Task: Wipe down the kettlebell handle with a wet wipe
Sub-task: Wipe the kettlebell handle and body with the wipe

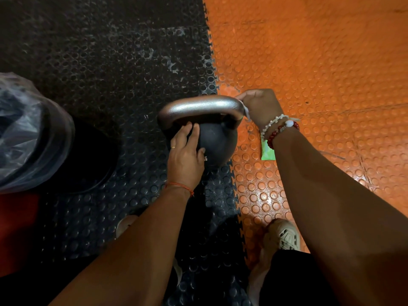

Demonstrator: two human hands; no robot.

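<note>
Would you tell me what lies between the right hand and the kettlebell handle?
In the head view, a white wet wipe is pressed between the right hand and the right end of the kettlebell handle.

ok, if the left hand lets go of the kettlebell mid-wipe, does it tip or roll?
Probably neither. The kettlebell looks like solid metal, so likely heavy. It stands upright on the studded mat, which should grip. The right hand pressing the wipe sideways on the handle might rock it slightly.

A studded rubber floor of interlocking black tiles (106, 62) and orange tiles (320, 58) is bearing a black round kettlebell (217, 143) on the seam, a green packet (267, 152) beside it, and a plastic-lined black bin (33, 133).
</note>
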